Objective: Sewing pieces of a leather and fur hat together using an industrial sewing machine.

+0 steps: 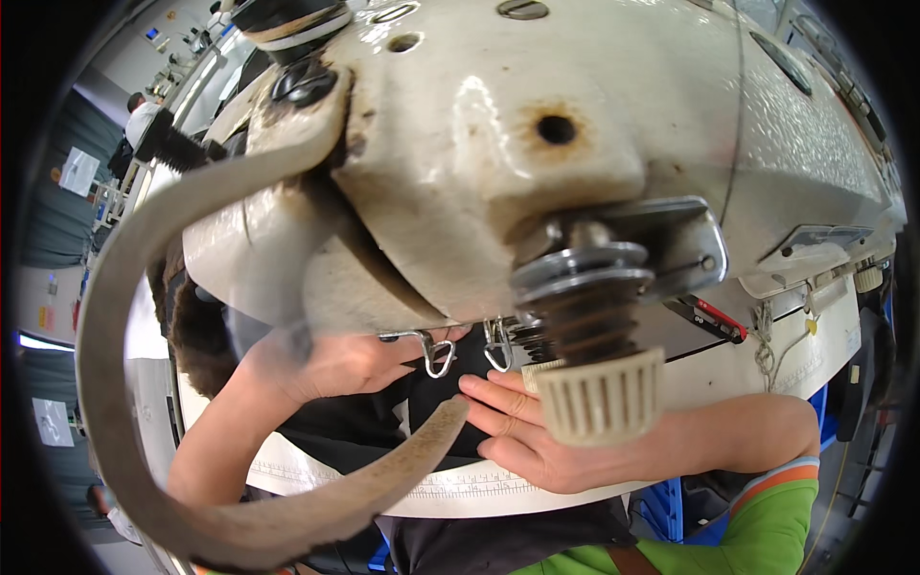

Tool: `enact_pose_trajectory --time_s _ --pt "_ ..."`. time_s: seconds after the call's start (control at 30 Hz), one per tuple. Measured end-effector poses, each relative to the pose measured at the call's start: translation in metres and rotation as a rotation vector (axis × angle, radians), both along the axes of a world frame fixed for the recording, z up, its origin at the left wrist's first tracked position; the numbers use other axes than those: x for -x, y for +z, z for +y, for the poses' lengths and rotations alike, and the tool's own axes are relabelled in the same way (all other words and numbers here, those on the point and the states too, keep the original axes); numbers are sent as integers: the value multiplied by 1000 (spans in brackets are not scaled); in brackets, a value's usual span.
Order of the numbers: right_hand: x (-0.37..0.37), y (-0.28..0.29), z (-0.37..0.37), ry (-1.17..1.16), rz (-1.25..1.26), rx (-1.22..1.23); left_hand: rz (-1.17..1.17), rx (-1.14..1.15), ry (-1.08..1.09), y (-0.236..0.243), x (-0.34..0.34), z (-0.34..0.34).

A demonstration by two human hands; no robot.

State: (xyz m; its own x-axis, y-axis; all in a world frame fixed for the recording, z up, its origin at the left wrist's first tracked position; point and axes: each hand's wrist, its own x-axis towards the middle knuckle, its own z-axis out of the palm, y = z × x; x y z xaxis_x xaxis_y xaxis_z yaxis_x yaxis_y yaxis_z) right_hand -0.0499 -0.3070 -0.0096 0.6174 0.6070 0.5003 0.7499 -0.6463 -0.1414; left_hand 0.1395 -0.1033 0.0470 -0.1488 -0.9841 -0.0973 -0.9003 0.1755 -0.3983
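A sewing machine head [450, 153], cream and stained, looms large over both hands. Beneath it lies black fabric [331, 422] on the white machine bed. My left hand [331, 366] reaches in from the left, its fingers closed on the fabric close to the needle area; the machine hides part of them. My right hand [517, 426] rests flat on the fabric at the right, fingers stretched out. A ribbed cream knob [604, 398] covers part of that hand. Two metal thread hooks [438, 355] hang between the hands. The needle is hidden.
A curved metal lever [115, 383] sweeps across the left foreground. A ruler strip [479, 479] runs along the bed's near edge. Red-handled tool [714, 318] lies at the right. Brown furry material [196, 331] hangs at the left. A person [142, 117] sits far back left.
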Motion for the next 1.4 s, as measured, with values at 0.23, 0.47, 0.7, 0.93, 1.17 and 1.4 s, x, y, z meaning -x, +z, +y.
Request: enact_pose_trajectory --time_s 0.23,0.47,0.7,0.93,1.17,1.4 --pt "-1 4 1 -6 11 27 364 163 285 3 24 -4" --pt "-5 8 0 -49 36 41 137 231 366 3 59 -18" --pt "-3 -4 4 3 189 -82 382 216 399 -15 60 -10" --pt "-8 0 5 -35 138 -26 471 293 535 -18 69 -24" --pt "-11 -2 9 -96 104 -74 513 362 471 -15 69 -34" --pt "-14 -7 6 207 473 -326 646 314 591 -8 85 -30"
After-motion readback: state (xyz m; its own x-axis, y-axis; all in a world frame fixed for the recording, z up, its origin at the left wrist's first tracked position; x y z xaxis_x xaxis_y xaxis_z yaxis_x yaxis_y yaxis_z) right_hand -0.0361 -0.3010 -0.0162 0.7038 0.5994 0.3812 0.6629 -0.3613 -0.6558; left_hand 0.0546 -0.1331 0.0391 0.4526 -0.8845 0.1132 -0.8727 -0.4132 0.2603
